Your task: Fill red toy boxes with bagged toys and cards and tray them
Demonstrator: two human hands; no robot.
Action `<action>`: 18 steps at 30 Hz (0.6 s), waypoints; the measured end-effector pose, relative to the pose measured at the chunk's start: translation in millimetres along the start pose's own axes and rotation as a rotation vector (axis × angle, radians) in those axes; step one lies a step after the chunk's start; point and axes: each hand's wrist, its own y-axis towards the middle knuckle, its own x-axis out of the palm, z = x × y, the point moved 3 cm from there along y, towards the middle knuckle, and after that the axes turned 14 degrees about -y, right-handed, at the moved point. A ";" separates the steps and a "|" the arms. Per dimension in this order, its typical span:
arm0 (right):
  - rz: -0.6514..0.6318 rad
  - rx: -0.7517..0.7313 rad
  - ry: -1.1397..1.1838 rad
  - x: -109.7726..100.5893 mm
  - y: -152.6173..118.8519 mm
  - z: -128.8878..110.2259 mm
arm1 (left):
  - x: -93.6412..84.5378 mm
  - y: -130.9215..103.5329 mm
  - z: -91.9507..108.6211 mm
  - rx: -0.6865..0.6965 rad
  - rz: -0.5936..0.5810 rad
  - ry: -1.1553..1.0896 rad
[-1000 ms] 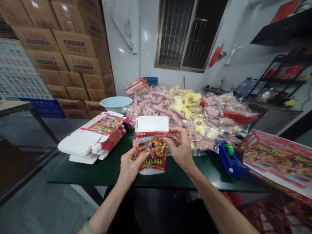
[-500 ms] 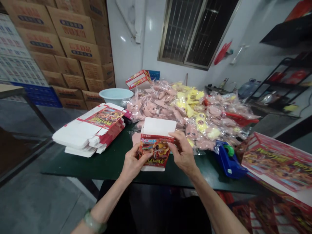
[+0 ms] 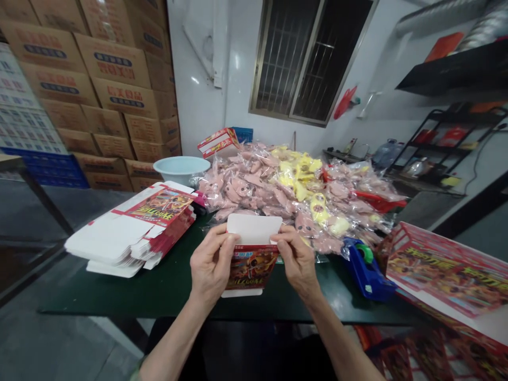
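Note:
A small red printed box with a white flap standing up at its top and another white flap at its bottom is held over the front of the green table. My left hand pinches its upper left corner beside the top flap. On the upper right corner, my right hand pinches with thumb and fingers. Left of the hands lies a stack of flattened boxes, white and red. Behind the held box is a heap of plastic-wrapped pink and yellow pieces.
A blue tape dispenser with green tape stands right of my right hand. Beyond it is a large red printed carton. A pale blue basin sits behind the flat stack. The green table's front edge runs below my hands.
My left hand has moved from the box's front up to its upper left corner. My right hand stays at the upper right. The camera view has shifted, and the box appears lower.

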 end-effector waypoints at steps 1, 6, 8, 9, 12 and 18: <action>-0.024 0.043 0.058 -0.6 0.7 1.5 | 0.9 0.0 -0.7 -0.061 0.025 -0.050; -0.223 0.118 0.249 0.0 6.3 5.6 | 5.7 0.8 -9.6 -0.407 0.046 -0.535; -0.225 0.090 0.219 0.0 8.5 7.4 | 8.0 2.7 -9.8 -0.453 0.010 -0.590; -0.196 0.075 0.197 -0.5 9.1 8.3 | 8.5 3.7 -9.4 -0.443 0.009 -0.583; -0.096 0.021 0.161 -3.5 7.8 9.1 | 8.6 4.4 -7.5 -0.330 0.057 -0.525; -0.137 0.030 0.246 -9.1 0.5 2.3 | 6.9 -4.8 -5.9 -0.252 -0.002 -0.542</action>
